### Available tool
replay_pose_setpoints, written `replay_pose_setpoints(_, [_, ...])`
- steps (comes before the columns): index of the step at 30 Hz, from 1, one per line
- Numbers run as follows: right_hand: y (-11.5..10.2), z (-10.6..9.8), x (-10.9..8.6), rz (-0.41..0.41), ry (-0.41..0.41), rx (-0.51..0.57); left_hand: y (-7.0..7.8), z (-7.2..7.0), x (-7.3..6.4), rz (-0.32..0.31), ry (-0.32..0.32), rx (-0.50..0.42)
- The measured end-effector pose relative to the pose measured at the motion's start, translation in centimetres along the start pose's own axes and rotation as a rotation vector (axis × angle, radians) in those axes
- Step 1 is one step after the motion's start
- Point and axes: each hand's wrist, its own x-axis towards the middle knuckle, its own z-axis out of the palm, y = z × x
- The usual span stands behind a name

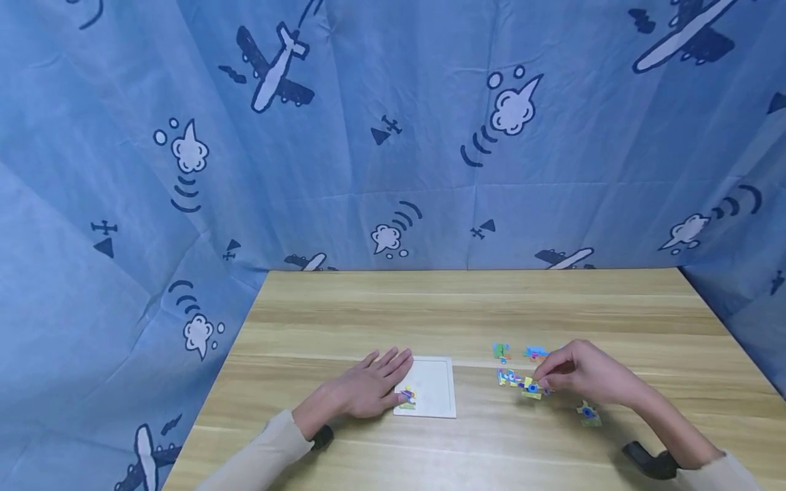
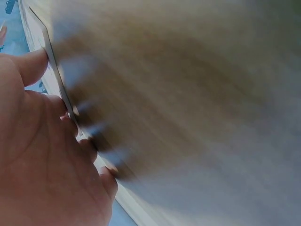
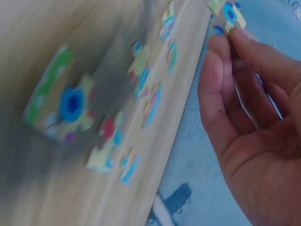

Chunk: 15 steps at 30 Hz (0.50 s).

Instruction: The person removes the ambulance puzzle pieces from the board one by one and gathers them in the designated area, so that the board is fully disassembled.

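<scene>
My left hand lies flat with straight fingers over the left edge of a white square puzzle tray. A colourful jigsaw piece sits in the tray's near-left corner, by the thumb. To the right, my right hand pinches another jigsaw piece between thumb and fingertips, yellow with a blue round mark, held above the table. Under and around that hand lie several loose pieces, among them a green one and one with a blue ring. The right hand partly hides some of them.
The wooden table reaches back to a blue curtain printed with planes and clouds, which also hangs along both sides. Black straps sit at both wrists, beside pale sleeves.
</scene>
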Motion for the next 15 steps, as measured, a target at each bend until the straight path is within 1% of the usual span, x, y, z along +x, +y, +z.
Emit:
replay_pose_setpoints(3, [0.7, 0.0, -0.6, 0.027, -0.020, 0.013, 0.0, 0.1, 0.0, -0.002, 0.001, -0.003])
replay_pose_setpoints(8, [1.8, 0.3, -1.1, 0.036, -0.067, 0.026, -0.1, 0.1, 0.1, -0.002, 0.010, 0.001])
replay_pose_setpoints(10, [2.1, 0.4, -1.2, 0.039, -0.084, 0.013, -0.1, 0.1, 0.1, -0.002, 0.012, 0.000])
replay_pose_setpoints(15, [2.5, 0.7, -1.3, 0.081, -0.109, -0.030, -0.1, 0.2, 0.1, -0.001, 0.016, 0.000])
